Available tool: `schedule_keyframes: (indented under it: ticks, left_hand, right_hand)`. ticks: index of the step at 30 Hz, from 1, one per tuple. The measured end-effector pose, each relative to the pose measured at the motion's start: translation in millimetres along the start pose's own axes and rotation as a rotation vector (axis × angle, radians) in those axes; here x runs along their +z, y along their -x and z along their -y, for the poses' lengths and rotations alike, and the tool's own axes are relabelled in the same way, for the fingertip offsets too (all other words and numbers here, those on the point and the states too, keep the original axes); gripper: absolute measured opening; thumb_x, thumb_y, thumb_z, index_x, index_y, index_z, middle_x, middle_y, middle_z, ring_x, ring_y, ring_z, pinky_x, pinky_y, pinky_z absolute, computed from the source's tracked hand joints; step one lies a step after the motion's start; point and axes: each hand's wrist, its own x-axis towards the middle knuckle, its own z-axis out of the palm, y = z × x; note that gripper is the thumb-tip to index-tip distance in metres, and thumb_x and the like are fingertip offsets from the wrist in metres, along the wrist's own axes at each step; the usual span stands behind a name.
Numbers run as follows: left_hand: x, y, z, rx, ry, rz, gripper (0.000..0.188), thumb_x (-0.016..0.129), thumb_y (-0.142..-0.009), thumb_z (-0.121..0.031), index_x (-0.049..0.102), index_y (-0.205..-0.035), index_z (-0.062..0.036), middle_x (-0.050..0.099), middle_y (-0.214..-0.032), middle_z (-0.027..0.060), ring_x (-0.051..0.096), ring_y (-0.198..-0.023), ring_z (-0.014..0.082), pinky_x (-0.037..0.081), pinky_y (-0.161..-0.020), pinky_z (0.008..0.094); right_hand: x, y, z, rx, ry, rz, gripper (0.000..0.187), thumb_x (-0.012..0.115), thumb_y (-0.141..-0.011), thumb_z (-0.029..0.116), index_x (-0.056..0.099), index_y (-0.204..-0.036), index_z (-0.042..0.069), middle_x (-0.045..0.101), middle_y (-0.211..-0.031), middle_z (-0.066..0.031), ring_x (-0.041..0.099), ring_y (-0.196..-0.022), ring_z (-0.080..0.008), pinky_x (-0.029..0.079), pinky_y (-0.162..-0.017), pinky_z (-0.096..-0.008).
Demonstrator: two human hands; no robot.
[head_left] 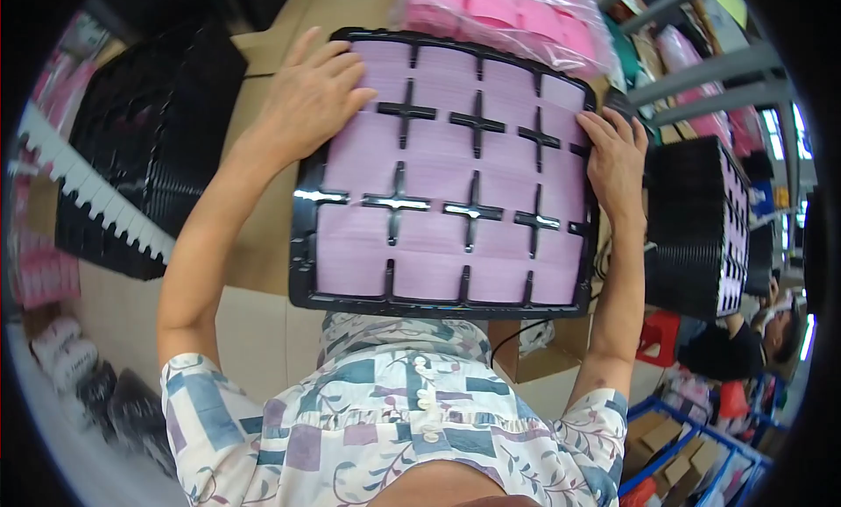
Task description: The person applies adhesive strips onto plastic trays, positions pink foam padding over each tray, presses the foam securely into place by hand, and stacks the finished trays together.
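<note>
In front of me is a black plastic tray (438,312) with raised cross-shaped dividers. Flat pale purple sheets or pads (434,149) fill its compartments in rows. My left hand (315,91) lies over the upper left rim, fingers stretched and apart, the thumb touching the purple pads. At the upper right rim, my right hand (613,152) has its fingers bent over the edge and grips the tray; its thumb is hidden. The tray's near edge reaches out over my lap. Whether other trays lie under it cannot be told.
A tall stack of black trays (153,148) stands at the left, beside a white toothed strip (96,187). Another tray stack (692,231) is at the right. Pink pieces in clear plastic (512,16) lie beyond my tray. Below right are a cardboard box (547,362) and another person (736,345).
</note>
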Motion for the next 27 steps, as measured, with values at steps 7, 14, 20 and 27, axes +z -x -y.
schedule_keyframes:
  ticks: [7,14,20,27]
  left_hand:
    - [18.8,-14.9,-17.9,-0.027,0.269,-0.137,0.051,0.056,-0.096,-0.043,0.058,-0.127,-0.0022,0.058,-0.132,0.016,0.051,-0.127,0.0287,0.029,-0.116,0.0464]
    - [23.5,-12.9,-27.0,-0.113,0.086,-0.175,0.058,0.057,-0.094,-0.046,0.056,-0.133,-0.0024,0.056,-0.136,0.0165,0.048,-0.131,0.0299,0.027,-0.117,0.047]
    - [-2.0,-3.8,-27.5,-0.055,0.258,-0.135,0.048,0.057,-0.096,-0.036,0.057,-0.131,-0.0029,0.054,-0.14,0.0147,0.046,-0.133,0.028,0.024,-0.119,0.047]
    - [-15.9,31.4,-21.9,-0.082,0.4,-0.255,0.039,0.058,-0.097,-0.023,0.059,-0.127,0.0017,0.06,-0.132,0.0166,0.053,-0.127,0.0285,0.033,-0.113,0.0392]
  right_hand:
    - [-4.1,-17.0,-10.6,-0.08,-0.069,-0.07,0.031,0.057,-0.092,0.016,0.063,-0.121,0.009,0.064,-0.127,-0.0063,0.052,-0.127,-0.025,0.029,-0.113,-0.046]
    - [12.9,-8.9,-15.8,0.004,-0.024,-0.062,0.036,0.054,-0.099,0.032,0.062,-0.126,0.009,0.061,-0.132,-0.0064,0.05,-0.129,-0.026,0.028,-0.113,-0.0448]
    - [-28.7,17.5,-1.4,-0.016,-0.219,-0.049,0.038,0.051,-0.1,0.033,0.061,-0.129,0.009,0.06,-0.134,-0.0062,0.048,-0.132,-0.0258,0.028,-0.113,-0.0441]
    - [-38.1,26.5,-8.5,0.012,-0.373,-0.081,0.035,0.058,-0.095,0.025,0.064,-0.123,0.004,0.065,-0.125,-0.0154,0.058,-0.121,-0.0301,0.041,-0.105,-0.0401]
